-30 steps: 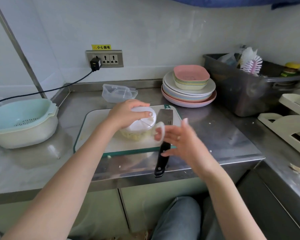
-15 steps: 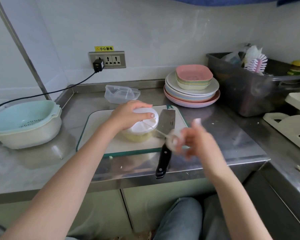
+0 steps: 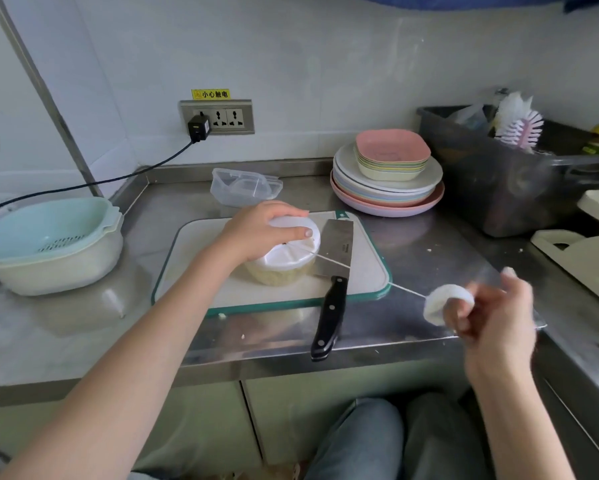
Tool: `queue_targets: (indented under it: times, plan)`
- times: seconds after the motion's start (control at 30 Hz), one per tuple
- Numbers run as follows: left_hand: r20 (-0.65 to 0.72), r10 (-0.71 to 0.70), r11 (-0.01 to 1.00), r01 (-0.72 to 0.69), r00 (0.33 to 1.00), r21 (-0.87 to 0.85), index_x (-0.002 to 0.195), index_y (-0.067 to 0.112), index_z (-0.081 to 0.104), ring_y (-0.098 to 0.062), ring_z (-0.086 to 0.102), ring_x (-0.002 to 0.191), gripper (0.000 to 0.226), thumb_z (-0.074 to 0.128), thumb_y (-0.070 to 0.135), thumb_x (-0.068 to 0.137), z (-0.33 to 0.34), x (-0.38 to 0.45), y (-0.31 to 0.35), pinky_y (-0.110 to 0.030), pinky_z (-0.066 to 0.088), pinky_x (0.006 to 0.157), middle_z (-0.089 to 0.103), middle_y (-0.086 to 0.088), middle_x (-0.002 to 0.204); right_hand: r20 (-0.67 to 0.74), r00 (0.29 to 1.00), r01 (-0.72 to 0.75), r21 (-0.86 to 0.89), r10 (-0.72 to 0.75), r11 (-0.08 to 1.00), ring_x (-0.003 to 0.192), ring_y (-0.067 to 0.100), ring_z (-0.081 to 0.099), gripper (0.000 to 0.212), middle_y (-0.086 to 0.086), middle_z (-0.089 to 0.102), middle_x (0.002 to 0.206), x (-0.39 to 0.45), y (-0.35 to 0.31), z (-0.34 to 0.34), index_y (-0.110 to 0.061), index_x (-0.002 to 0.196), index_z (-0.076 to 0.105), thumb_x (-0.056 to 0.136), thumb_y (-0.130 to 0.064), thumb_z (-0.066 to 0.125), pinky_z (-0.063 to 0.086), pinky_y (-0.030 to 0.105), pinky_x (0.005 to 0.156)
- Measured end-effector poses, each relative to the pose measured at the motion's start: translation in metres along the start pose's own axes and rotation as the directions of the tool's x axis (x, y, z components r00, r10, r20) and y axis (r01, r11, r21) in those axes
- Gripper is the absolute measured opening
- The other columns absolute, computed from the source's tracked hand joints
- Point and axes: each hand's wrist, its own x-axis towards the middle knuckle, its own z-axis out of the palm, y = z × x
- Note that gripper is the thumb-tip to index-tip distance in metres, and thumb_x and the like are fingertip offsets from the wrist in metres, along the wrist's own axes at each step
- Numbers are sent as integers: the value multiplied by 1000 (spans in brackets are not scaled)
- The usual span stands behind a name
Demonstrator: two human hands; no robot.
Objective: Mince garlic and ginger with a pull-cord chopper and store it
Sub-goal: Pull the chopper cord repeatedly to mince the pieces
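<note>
The pull-cord chopper (image 3: 284,263) stands on the white cutting board (image 3: 194,251), its clear bowl holding pale minced bits. My left hand (image 3: 260,230) grips its white lid from above, fingers curled over the rim. My right hand (image 3: 488,313), blurred, grips the white pull handle (image 3: 447,301) out past the board's right corner. The thin cord (image 3: 367,273) stretches taut from lid to handle. A clear storage container (image 3: 244,187) with its lid sits behind the board.
A cleaver (image 3: 332,271) lies on the board's right side, its black handle over the counter edge. A teal colander bowl (image 3: 49,244) stands at left, stacked plates (image 3: 388,181) at the back, a dark bin (image 3: 512,174) with a brush at right.
My right hand has pulled the handle away from the chopper, down and to the right, drawing the cord out long. My left hand stays on the lid.
</note>
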Motion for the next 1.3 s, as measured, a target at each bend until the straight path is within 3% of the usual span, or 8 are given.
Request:
queue_targets:
  times: [0.1, 0.2, 0.4, 0.6, 0.8, 0.97, 1.17, 1.3]
  plan:
    - [-15, 4, 1000, -3, 1000, 21, 97, 58, 65, 7, 53, 113, 44, 68, 72, 56, 1, 1, -1, -32, 43, 105, 57, 33, 120, 288, 957, -10, -127, 46, 992, 52, 18, 50, 53, 3, 56, 49, -10, 9, 27, -14, 61, 55, 98, -42, 31, 29, 28, 51]
    - [-16, 11, 1000, -11, 1000, 10, 95, 60, 65, 8, 55, 110, 46, 67, 75, 51, 2, 0, -2, -33, 46, 103, 58, 33, 119, 664, 748, 296, -359, 20, 885, 65, 11, 58, 36, 0, 63, 66, -27, 32, 63, -15, 74, 64, 98, -35, 45, 40, 25, 53]
    - [-8, 16, 999, -16, 1000, 34, 98, 60, 63, 6, 50, 117, 49, 64, 75, 52, 1, 0, 0, -26, 38, 105, 56, 32, 121, 10, 943, 332, -17, -332, 943, 48, 1, 36, 39, -13, 44, 49, 21, 15, -6, -20, 65, 55, 101, -28, 43, 29, 19, 51]
    - [2, 17, 1000, -17, 1000, 5, 97, 58, 64, 6, 51, 116, 37, 73, 65, 62, 0, -2, -1, -20, 40, 97, 56, 31, 121, 546, 801, 462, -300, -247, 835, 55, 4, 44, 29, -10, 53, 59, -6, 41, 56, -18, 70, 58, 98, -16, 49, 37, 17, 56]
    - [-9, 9, 1000, -9, 1000, 28, 94, 63, 62, 5, 50, 117, 45, 65, 75, 51, 2, -1, 0, -26, 38, 104, 55, 31, 122, -150, 953, 277, 70, -264, 958, 48, 1, 41, 35, -12, 48, 54, 36, 17, 2, -20, 69, 51, 101, -30, 42, 31, 21, 54]
    - [-15, 10, 998, -9, 1000, 56, 89, 66, 59, 4, 49, 118, 41, 62, 78, 50, 2, 0, 1, -30, 38, 107, 54, 32, 122, 521, 819, 454, -335, -239, 826, 59, 7, 46, 28, -3, 53, 63, 2, 35, 45, -17, 72, 59, 98, -18, 49, 38, 17, 58]
    - [-23, 17, 999, -16, 1000, 36, 90, 67, 60, 4, 50, 118, 40, 64, 78, 51, 3, 1, -2, -35, 39, 108, 56, 33, 121, -236, 867, 444, -38, -440, 895, 55, 4, 43, 40, -14, 53, 49, 38, 1, -5, -25, 58, 57, 96, -33, 46, 34, 25, 63]
    - [-30, 13, 1000, -12, 999, 28, 92, 65, 62, 4, 50, 118, 42, 64, 76, 51, 3, 0, -2, -36, 41, 107, 55, 33, 120, 401, 848, 471, -275, -345, 838, 57, 5, 46, 30, -9, 54, 57, 11, 25, 39, -20, 70, 63, 97, -17, 50, 38, 16, 57]
